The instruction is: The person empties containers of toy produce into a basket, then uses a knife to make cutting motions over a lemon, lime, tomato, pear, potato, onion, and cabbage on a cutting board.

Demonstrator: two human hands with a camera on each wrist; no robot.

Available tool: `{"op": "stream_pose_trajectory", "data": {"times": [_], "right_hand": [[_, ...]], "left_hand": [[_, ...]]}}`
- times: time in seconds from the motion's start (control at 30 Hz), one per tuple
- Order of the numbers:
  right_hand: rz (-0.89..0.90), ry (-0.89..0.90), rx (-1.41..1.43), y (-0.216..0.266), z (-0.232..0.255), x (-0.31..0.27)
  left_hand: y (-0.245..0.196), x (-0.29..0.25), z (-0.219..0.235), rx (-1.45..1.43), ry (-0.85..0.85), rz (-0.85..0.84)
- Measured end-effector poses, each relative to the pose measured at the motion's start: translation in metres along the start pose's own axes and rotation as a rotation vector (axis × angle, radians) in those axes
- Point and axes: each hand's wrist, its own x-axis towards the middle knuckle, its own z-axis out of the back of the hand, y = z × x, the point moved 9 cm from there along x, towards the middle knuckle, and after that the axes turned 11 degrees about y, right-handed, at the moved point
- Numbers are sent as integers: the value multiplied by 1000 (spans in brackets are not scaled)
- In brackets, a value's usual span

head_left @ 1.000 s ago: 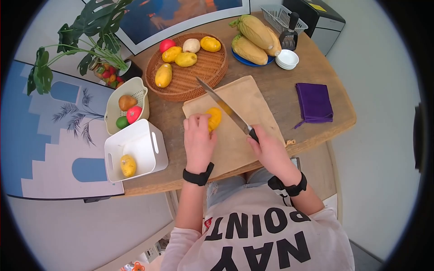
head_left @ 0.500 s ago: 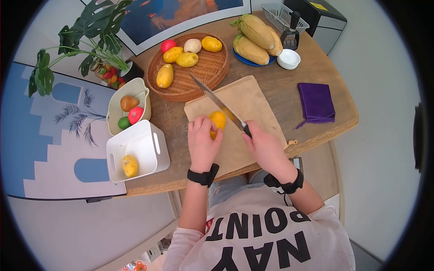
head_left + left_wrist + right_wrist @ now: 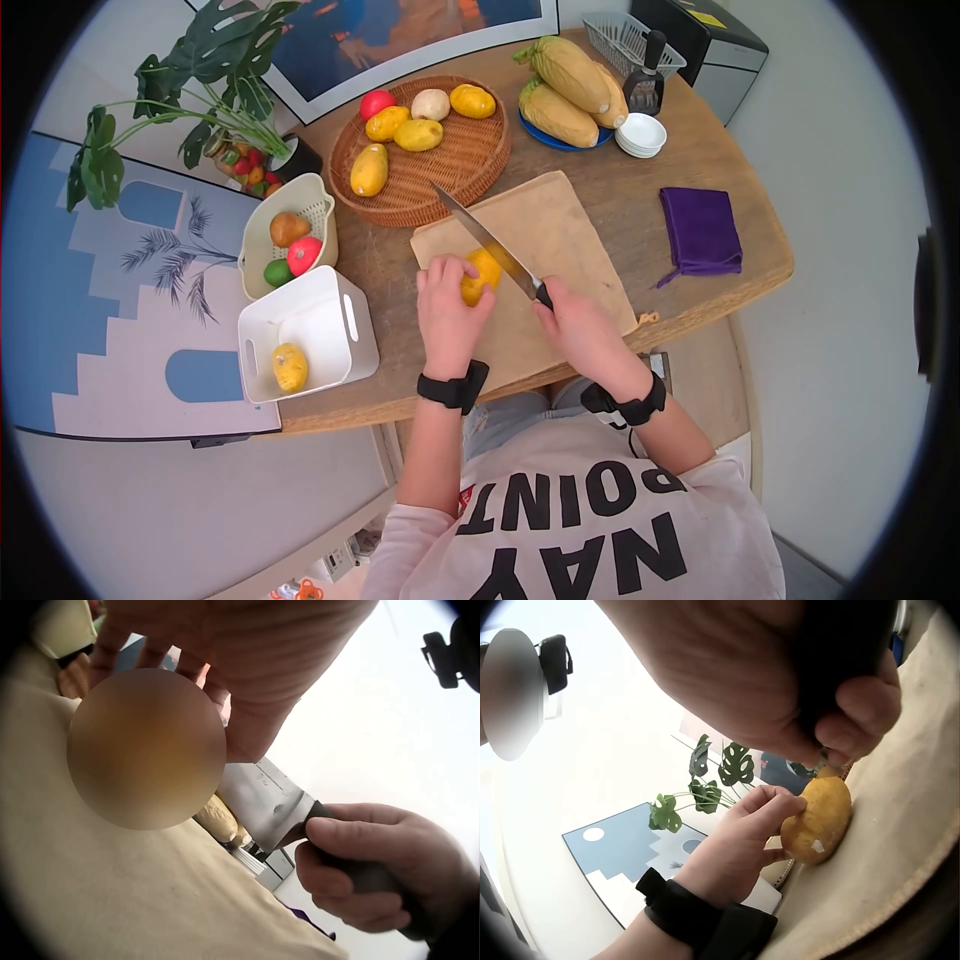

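A yellow mango (image 3: 486,277) lies on the tan cutting board (image 3: 550,215), near its left side. My left hand (image 3: 449,312) holds it, fingers bent over the far side and thumb against the near side; a blurred disc hides it in the left wrist view. In my right hand (image 3: 592,330) is a kitchen knife (image 3: 478,228), gripped by its black handle. Its long blade slants up and left beside the mango, tip close to the wicker tray. In the right wrist view the mango (image 3: 819,825) looks whole, with a pale mark on its skin.
Yellow, red and white produce lies in the round wicker tray (image 3: 455,180). On the left stand a white bin (image 3: 355,340) with one yellow fruit and a cream basket (image 3: 327,225). Corn cobs (image 3: 560,110), white bowls (image 3: 640,133) and a purple cloth (image 3: 700,230) are right.
The knife swung slightly left, then back right, its blade staying beside the mango. My left hand shifted slightly right with the mango and keeps hold of it.
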Motion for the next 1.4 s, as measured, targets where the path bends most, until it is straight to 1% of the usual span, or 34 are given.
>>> {"op": "stream_pose_trajectory", "data": {"times": [0.13,0.33,0.43,0.57,0.63,0.73,0.83,0.9,0.97,1.03,1.07,1.13,1.23,1.33,1.4], "right_hand": [[-37,-13,67,8,8,-4],[50,-19,-18,9,-1,0],[0,-21,51,10,2,-5],[10,-3,10,7,-1,-1],[3,12,-8,8,-1,1],[-6,15,63,18,8,-6],[52,-2,-15,24,5,-5],[52,8,-42,14,-7,-2],[41,26,-56,13,-7,0],[9,67,-46,13,-9,-4],[19,58,-46,13,-9,-5],[43,33,-47,15,-6,-5],[33,44,-49,24,6,-6],[24,-19,4,30,16,-8],[31,50,-86,21,0,-4]], "left_hand": [[2,-3,-1,-3,-5,16],[1,-2,0,-1,-30,8],[6,-5,0,-21,-45,16],[7,-2,0,-36,-41,37],[6,-3,1,-35,-45,16],[8,-5,0,-60,-41,22],[6,-4,0,-57,-31,41],[3,-5,2,-45,-37,31],[0,-7,4,-44,-61,0],[4,-11,2,-75,-61,25],[5,-11,2,-90,-66,31],[7,-12,1,-95,-80,32],[10,-12,2,-105,-89,43],[11,-13,2,-120,-94,64],[13,-13,1,-127,-97,65]]}}
